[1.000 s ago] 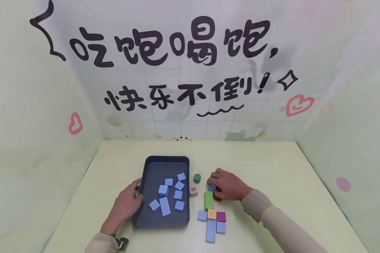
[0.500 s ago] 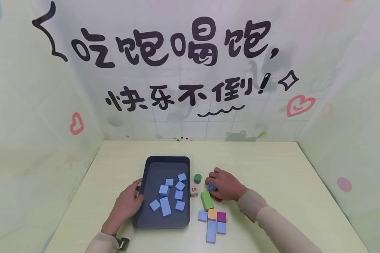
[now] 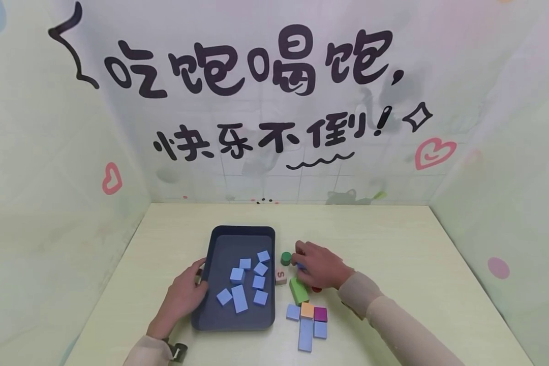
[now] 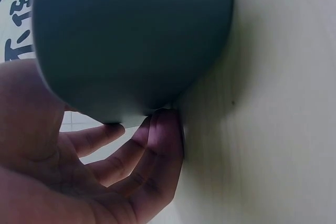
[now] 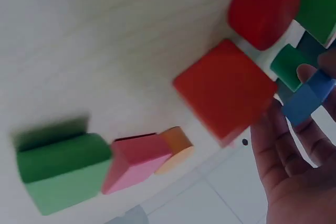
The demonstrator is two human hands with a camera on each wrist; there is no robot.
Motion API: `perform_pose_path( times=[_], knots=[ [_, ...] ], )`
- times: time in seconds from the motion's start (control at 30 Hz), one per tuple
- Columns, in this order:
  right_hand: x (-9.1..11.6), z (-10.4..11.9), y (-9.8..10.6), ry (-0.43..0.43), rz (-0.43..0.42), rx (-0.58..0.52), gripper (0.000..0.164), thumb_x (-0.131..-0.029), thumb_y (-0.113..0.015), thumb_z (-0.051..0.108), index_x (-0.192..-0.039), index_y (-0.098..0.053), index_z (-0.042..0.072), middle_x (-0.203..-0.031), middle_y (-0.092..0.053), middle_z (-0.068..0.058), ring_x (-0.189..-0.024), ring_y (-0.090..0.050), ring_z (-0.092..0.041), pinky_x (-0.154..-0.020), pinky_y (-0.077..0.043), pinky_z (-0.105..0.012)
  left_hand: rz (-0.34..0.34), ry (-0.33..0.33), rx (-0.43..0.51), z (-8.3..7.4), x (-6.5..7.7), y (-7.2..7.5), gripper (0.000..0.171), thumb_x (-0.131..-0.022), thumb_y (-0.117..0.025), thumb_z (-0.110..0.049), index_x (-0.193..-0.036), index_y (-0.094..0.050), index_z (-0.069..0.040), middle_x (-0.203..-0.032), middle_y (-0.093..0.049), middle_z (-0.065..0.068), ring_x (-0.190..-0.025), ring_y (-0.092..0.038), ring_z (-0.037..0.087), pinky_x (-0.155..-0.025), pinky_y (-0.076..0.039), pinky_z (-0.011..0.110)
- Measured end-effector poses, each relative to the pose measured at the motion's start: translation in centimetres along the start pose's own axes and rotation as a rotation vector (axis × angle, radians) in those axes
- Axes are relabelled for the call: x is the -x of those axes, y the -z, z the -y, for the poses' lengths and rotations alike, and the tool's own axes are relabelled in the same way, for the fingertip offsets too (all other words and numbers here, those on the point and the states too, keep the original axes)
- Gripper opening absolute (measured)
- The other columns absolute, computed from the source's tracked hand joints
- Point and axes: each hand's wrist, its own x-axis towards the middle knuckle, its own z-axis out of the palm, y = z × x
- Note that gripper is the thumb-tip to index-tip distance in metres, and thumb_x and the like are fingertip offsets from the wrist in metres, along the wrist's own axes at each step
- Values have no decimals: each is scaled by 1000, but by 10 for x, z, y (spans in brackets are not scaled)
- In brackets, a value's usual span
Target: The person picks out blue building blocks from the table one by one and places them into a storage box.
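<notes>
My left hand (image 3: 183, 291) grips the left side of a dark grey tray (image 3: 233, 323). Seen from the left wrist, its fingers curl beneath the tray wall (image 4: 131, 35) close to the tabletop. Several light blue blocks (image 3: 240, 298) lie in the tray. To the tray's right, my right hand (image 3: 324, 265) pinches a small blue block (image 5: 307, 98), mostly covered by the fingers in the head view. Just left of those fingertips stands a green cylinder (image 3: 286, 258). A letter-S cube (image 3: 281, 277) sits at the tray's right wall, and a light green block (image 3: 299, 291) lies slanted below the hand.
Nearer me is a group with an orange block (image 3: 307, 310), a purple block (image 3: 321, 314) and several blue blocks (image 3: 305, 334). The right wrist view has a red cube (image 5: 226, 90), a red cylinder (image 5: 262, 10), a pink block (image 5: 137, 162) and a green block (image 5: 65, 174).
My right hand has shifted a little left with the blue block, closer to the green cylinder. The light green block has turned from straight to slanted. My left hand stays at the tray.
</notes>
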Motion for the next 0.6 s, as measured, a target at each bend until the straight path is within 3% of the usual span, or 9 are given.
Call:
perform_pose_path(
  times=[0.27, 0.47, 0.6],
  knots=[
    [-14, 18, 11, 86, -56, -42, 18, -93, -54, 30, -104, -65, 22, -99, -41, 5, -81, -41, -7, -68, -37, -20, 1, 2, 2, -3, 0, 1, 58, -91, -54, -11, -148, -41, -6, -122, -61, 18, -76, -53, 18, -61, -43, 34],
    [-22, 41, 14, 119, -16, -82, 18, -92, -58, 35, -105, -61, 23, -100, -40, 5, -84, -43, -6, -70, -38, -19, 8, 4, 0, -4, 1, 2, 58, -92, -54, -10, -148, -41, -6, -122, -60, 18, -76, -53, 18, -61, -43, 34],
    [-26, 60, 15, 204, 5, -73, 20, -92, -58, 35, -108, -61, 22, -101, -39, 5, -84, -42, -6, -71, -36, -18, 10, 9, 0, -5, 3, 3, 58, -92, -54, -10, -148, -41, -5, -122, -60, 18, -76, -53, 18, -61, -43, 34]
  ],
)
